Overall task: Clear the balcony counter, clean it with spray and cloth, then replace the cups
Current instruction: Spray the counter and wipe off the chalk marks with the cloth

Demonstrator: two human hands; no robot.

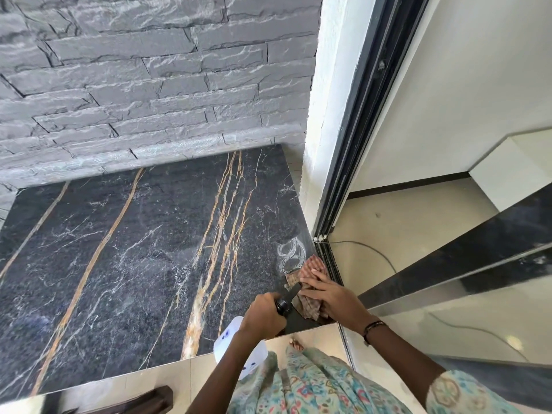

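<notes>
Patterned green clothing fills the bottom edge, with both forearms reaching out over it. Left hand has its fingers curled round the neck of a white spray bottle; the bottle's body hangs back toward the person, its long axis running up and right, and the black nozzle points at the cloth. Right hand lies flat, fingers straight, pressing a checked cloth onto the near right corner of the dark veined marble counter. Whitish ring marks sit just beyond the cloth.
</notes>
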